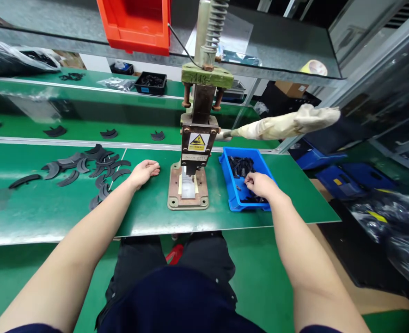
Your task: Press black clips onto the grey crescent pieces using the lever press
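My left hand (pixel 146 173) rests on the green table just left of the press, its fingers loosely extended with nothing visible in them. Curved black plastic pieces (pixel 74 162) lie in a loose heap to its left. Inside the blue bin (pixel 235 203), my right hand (pixel 259 184) has its fingertips pinched together among small black parts (pixel 241 165); what lies between them is too small to make out. Between my hands stands the hand press (pixel 196 138), with a light metal block (pixel 188 189) on its base. I see no part on that block.
The press's cloth-wrapped lever (pixel 287 125) sticks out to the right above the blue bin. Several curved pieces (pixel 157 135) sit spaced along the green belt behind the table. Overhead, a shelf holds a red bin (pixel 138 39). A black tray (pixel 151 83) stands farther back.
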Available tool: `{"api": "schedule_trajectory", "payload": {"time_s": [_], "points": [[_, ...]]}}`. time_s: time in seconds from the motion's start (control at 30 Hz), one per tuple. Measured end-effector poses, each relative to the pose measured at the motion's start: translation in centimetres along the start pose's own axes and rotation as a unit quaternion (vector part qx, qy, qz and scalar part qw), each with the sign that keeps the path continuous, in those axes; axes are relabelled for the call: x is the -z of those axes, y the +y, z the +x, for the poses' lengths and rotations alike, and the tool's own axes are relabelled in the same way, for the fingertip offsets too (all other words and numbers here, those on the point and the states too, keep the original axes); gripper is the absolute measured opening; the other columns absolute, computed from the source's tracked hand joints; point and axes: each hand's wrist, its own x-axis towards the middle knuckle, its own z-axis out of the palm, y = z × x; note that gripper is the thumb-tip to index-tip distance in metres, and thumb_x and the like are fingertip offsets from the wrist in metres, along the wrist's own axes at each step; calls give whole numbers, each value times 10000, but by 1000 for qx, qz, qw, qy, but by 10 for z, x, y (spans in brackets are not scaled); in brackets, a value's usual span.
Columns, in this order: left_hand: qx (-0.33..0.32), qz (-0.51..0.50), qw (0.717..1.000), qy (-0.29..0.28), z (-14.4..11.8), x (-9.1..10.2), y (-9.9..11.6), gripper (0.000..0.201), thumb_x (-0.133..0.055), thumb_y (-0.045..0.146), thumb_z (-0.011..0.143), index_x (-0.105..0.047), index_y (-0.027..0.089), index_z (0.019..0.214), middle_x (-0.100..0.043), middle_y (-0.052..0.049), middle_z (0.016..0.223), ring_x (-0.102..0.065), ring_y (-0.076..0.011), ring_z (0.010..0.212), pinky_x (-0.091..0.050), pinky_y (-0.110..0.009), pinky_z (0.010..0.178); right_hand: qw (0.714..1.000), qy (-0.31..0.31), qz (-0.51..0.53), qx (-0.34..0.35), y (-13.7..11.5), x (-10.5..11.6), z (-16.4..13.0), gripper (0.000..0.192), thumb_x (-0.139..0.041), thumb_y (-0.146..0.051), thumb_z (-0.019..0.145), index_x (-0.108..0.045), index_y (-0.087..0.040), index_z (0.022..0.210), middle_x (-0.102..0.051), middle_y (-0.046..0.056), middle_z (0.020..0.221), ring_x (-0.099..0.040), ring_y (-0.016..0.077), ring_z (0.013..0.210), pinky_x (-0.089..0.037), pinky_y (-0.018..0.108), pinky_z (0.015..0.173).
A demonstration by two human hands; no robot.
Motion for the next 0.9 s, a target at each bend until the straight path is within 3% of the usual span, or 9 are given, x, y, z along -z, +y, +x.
{"api": "schedule_trajectory", "payload": {"time_s": [0.17,0.3,0.37,0.47,0.6,0.73,0.9], "points": [[-38,32,998,35,-26,-1,9,409,-848,429,862,-671,163,1117,-764,-94,1024,-745,-175,841,-614,-298,733,975,116,191,16,-2,7,-18,400,-695,-564,946,-693,-186,1076,-742,64,1051,-698,166,961,-621,371,913],[-179,84,979,52,-79,-26,26,325,-762,430,943,-680,195,1150,-727,-53,977,-698,-157,811,-585,-290,731,901,184,390,43,-43,-6,-45,509,-665,-713,883,-635,-217,994,-741,39,850,-684,151,737,-594,316,713],[-265,122,956,10,-112,-45,35,276,-735,398,978,-697,219,1185,-734,-61,1029,-696,-161,858,-596,-307,788,864,166,472,59,-76,-24,-60,522,-675,-738,861,-613,-228,949,-741,31,817,-664,136,671,-575,301,647],[-370,160,909,-109,-154,-70,46,361,-716,335,1004,-675,261,1355,-739,-79,1126,-701,-167,877,-611,-322,788,816,83,566,83,-129,-59,-81,506,-745,-715,825,-605,-235,904,-717,5,734,-621,118,595,-542,281,580],[-438,209,849,-207,-172,-80,52,361,-662,269,1045,-687,290,1405,-762,-97,1211,-739,-207,1048,-634,-371,912,757,-46,643,104,-176,-94,-95,511,-788,-700,802,-584,-236,864,-656,-31,636,-558,101,524,-485,263,526],[-425,234,853,-193,-172,-70,47,226,-660,273,1055,-759,251,1257,-798,-78,1073,-763,-192,964,-636,-340,864,720,-84,681,100,-191,-109,-97,488,-774,-685,830,-584,-240,893,-652,-47,639,-548,85,528,-467,240,532],[-408,226,866,-180,-180,-62,40,236,-678,257,1047,-756,240,1269,-793,-76,1068,-758,-177,951,-623,-324,857,714,-72,690,97,-192,-118,-100,430,-807,-610,837,-624,-232,928,-705,-29,688,-605,88,583,-511,240,591]]}}
